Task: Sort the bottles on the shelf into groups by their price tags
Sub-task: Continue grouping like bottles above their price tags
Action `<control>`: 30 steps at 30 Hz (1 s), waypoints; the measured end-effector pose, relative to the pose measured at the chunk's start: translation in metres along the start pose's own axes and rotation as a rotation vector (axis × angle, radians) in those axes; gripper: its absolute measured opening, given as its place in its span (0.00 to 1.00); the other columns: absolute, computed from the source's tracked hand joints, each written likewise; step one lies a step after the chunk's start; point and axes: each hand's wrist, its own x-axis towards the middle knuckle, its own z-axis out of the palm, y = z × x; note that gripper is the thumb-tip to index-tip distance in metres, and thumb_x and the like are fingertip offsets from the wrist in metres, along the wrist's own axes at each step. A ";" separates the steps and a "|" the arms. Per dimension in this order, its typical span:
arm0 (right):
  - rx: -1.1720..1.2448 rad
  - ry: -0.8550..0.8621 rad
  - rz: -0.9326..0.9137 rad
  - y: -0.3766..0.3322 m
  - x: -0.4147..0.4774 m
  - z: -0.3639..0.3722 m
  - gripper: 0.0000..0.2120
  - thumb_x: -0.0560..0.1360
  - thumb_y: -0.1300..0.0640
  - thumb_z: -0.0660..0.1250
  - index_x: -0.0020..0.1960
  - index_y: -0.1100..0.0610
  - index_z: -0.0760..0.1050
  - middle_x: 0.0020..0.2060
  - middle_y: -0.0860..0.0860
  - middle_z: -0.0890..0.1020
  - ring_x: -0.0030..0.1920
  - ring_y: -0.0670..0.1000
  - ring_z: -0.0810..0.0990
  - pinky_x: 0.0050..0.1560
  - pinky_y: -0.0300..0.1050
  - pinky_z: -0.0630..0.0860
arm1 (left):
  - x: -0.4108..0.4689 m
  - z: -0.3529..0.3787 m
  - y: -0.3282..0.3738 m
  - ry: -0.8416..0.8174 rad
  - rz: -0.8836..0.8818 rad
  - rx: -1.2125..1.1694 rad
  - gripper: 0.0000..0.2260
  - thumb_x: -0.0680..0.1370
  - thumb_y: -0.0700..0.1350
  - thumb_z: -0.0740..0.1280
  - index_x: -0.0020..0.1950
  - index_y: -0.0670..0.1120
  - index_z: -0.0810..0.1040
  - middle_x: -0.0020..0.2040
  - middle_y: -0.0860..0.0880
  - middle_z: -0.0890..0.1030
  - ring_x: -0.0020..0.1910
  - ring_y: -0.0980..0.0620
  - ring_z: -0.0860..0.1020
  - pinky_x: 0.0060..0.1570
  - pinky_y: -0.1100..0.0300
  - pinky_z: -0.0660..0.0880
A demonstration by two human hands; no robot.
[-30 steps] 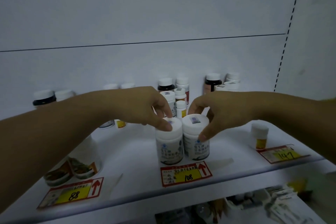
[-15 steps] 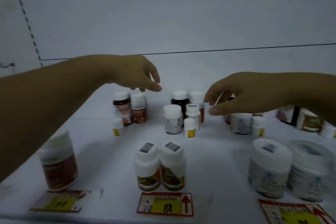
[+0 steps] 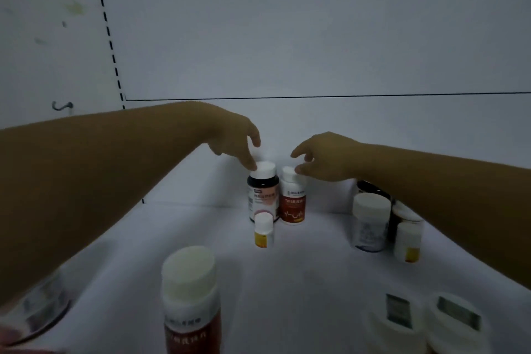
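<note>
At the back edge of the shelf (image 3: 301, 267), left of centre: a dark bottle (image 3: 263, 192) and a red-labelled bottle (image 3: 292, 201), upright and side by side, with a small yellow-labelled bottle (image 3: 264, 231) just in front. Probably early in the sorting: a loose cluster of bottles (image 3: 370, 221) toward the right, a lone red bottle (image 3: 191, 302) near the front edge, two tagged white caps (image 3: 398, 322) at the front right corner, no price cards in view, most grouping seemingly left to do. Left hand (image 3: 232, 138) stretched forward, fingers spread, one fingertip touching the dark bottle's cap. Right hand (image 3: 324, 156) alongside, fingers loosely curved at the red-labelled bottle's cap, nothing pinched yet; contact hard to tell.
</note>
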 end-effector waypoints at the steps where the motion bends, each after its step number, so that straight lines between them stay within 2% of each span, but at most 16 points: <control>1: -0.001 0.000 0.038 -0.002 0.008 0.004 0.21 0.75 0.45 0.63 0.66 0.52 0.71 0.63 0.52 0.76 0.59 0.52 0.73 0.56 0.44 0.68 | 0.010 0.004 -0.001 -0.009 0.013 -0.003 0.29 0.71 0.54 0.72 0.70 0.52 0.67 0.67 0.46 0.72 0.60 0.45 0.75 0.50 0.58 0.72; 4: -0.013 -0.014 0.105 -0.006 0.024 0.017 0.18 0.73 0.45 0.65 0.56 0.56 0.78 0.53 0.53 0.81 0.49 0.52 0.77 0.47 0.43 0.72 | 0.034 0.019 -0.003 -0.022 0.069 0.002 0.28 0.72 0.56 0.70 0.69 0.49 0.68 0.67 0.45 0.72 0.60 0.45 0.75 0.53 0.56 0.74; 6: -0.015 -0.004 0.128 -0.006 0.029 0.024 0.15 0.71 0.46 0.68 0.51 0.57 0.77 0.48 0.53 0.81 0.44 0.51 0.76 0.42 0.43 0.72 | 0.047 0.028 -0.005 -0.022 0.090 -0.056 0.26 0.72 0.57 0.69 0.65 0.45 0.73 0.61 0.44 0.76 0.53 0.46 0.78 0.47 0.58 0.79; 9: 0.025 0.024 0.153 -0.007 0.029 0.031 0.15 0.69 0.49 0.71 0.50 0.56 0.75 0.48 0.53 0.79 0.45 0.51 0.75 0.43 0.43 0.71 | 0.058 0.037 -0.004 0.046 0.098 -0.124 0.21 0.70 0.56 0.71 0.54 0.41 0.77 0.49 0.42 0.82 0.40 0.49 0.81 0.34 0.61 0.80; 11: 0.038 0.035 0.178 -0.009 0.028 0.028 0.16 0.68 0.49 0.72 0.51 0.56 0.75 0.49 0.53 0.79 0.46 0.52 0.75 0.45 0.44 0.73 | 0.061 0.042 -0.002 0.107 0.112 -0.078 0.20 0.69 0.55 0.73 0.51 0.41 0.77 0.46 0.42 0.82 0.38 0.48 0.81 0.33 0.60 0.80; 15: 0.025 0.123 0.237 -0.017 0.019 0.003 0.19 0.67 0.47 0.73 0.51 0.56 0.76 0.48 0.53 0.79 0.46 0.52 0.75 0.43 0.45 0.73 | 0.054 0.043 -0.002 0.125 0.132 -0.038 0.23 0.70 0.52 0.72 0.59 0.39 0.75 0.54 0.40 0.79 0.45 0.44 0.81 0.38 0.55 0.82; 18: 0.120 0.175 0.259 -0.025 0.011 -0.021 0.20 0.66 0.48 0.73 0.53 0.57 0.75 0.49 0.53 0.78 0.46 0.52 0.76 0.43 0.44 0.73 | 0.036 0.026 -0.009 0.056 0.137 -0.173 0.25 0.69 0.48 0.73 0.63 0.42 0.74 0.56 0.43 0.76 0.46 0.46 0.79 0.40 0.57 0.81; 20: 0.206 0.168 0.226 -0.038 0.005 -0.031 0.25 0.66 0.47 0.73 0.59 0.56 0.74 0.51 0.51 0.76 0.49 0.52 0.75 0.45 0.44 0.73 | 0.014 0.006 -0.023 0.055 0.145 -0.256 0.21 0.68 0.46 0.74 0.60 0.43 0.76 0.50 0.46 0.79 0.44 0.49 0.80 0.38 0.59 0.82; 22: 0.280 0.154 0.168 -0.061 -0.001 -0.038 0.27 0.67 0.47 0.73 0.62 0.56 0.72 0.52 0.50 0.75 0.48 0.51 0.75 0.43 0.42 0.73 | -0.015 -0.013 -0.043 0.038 0.143 -0.276 0.17 0.68 0.45 0.74 0.55 0.44 0.79 0.46 0.47 0.81 0.43 0.51 0.81 0.35 0.61 0.81; 25: 0.336 0.070 0.022 -0.104 -0.008 -0.046 0.21 0.65 0.46 0.72 0.54 0.55 0.78 0.46 0.46 0.81 0.42 0.46 0.80 0.38 0.38 0.76 | -0.066 -0.027 -0.077 -0.011 0.131 -0.265 0.11 0.68 0.45 0.74 0.49 0.46 0.81 0.46 0.47 0.84 0.42 0.52 0.83 0.34 0.64 0.80; 28: 0.367 -0.073 -0.106 -0.148 -0.014 -0.053 0.15 0.62 0.44 0.72 0.45 0.51 0.81 0.37 0.44 0.85 0.38 0.44 0.83 0.35 0.36 0.80 | -0.110 -0.020 -0.106 -0.061 0.102 -0.242 0.13 0.66 0.48 0.74 0.49 0.48 0.82 0.46 0.50 0.85 0.41 0.55 0.84 0.36 0.64 0.80; 30: 0.384 -0.155 -0.176 -0.173 -0.014 -0.053 0.15 0.62 0.43 0.72 0.44 0.51 0.82 0.36 0.40 0.84 0.37 0.39 0.82 0.34 0.33 0.79 | -0.132 -0.008 -0.120 -0.083 0.082 -0.219 0.14 0.65 0.49 0.74 0.49 0.50 0.82 0.46 0.52 0.85 0.41 0.58 0.83 0.37 0.65 0.80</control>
